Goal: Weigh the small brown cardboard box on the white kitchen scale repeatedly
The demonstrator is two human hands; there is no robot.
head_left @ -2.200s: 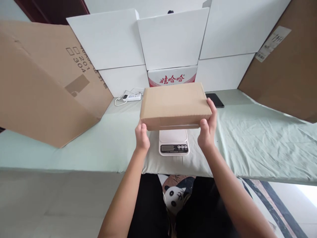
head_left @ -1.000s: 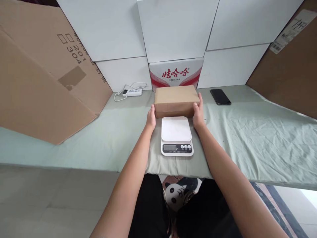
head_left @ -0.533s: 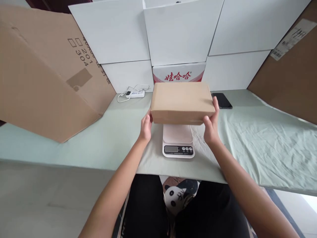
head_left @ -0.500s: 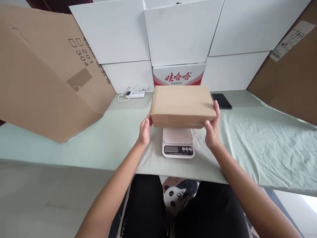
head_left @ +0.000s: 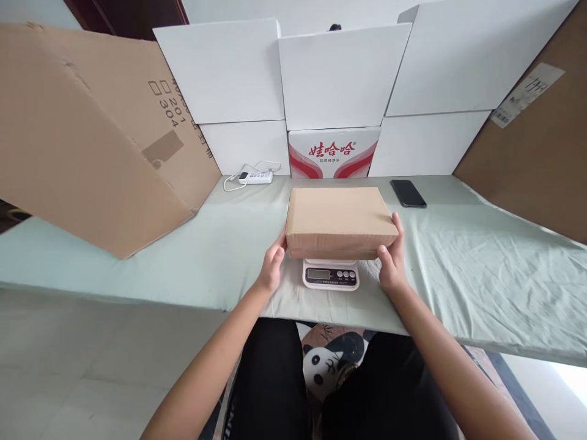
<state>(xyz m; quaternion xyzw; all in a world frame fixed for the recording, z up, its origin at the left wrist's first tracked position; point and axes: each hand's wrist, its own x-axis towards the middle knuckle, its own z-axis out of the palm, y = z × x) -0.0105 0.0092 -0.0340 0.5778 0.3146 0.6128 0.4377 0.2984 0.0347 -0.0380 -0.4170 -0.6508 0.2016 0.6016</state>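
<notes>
A closed brown cardboard box [head_left: 340,214] is held level between my two hands, over a white digital kitchen scale [head_left: 331,283]. My left hand [head_left: 274,266] grips the box's left end, thumb toward me and fingers partly hidden behind it. At the right end, my right hand [head_left: 391,256] has its thumb at the front corner and its fingers along the side. The box covers most of the scale's platform; whether it rests on it I cannot tell. The scale's display and buttons show in front, and the display looks blank.
A pale green cloth covers the table [head_left: 220,244]. Behind the box stand white boxes [head_left: 342,76] and a red-and-white carton [head_left: 332,153]. A white power strip [head_left: 257,177] with a cable lies back left, a black phone [head_left: 408,193] back right. Large cardboard panels [head_left: 114,146] flank both sides.
Both hands have lowered the cardboard box toward the scale, and it now hides nearly all of the platform. The red-and-white carton behind shows more fully. The view has tilted slightly upward.
</notes>
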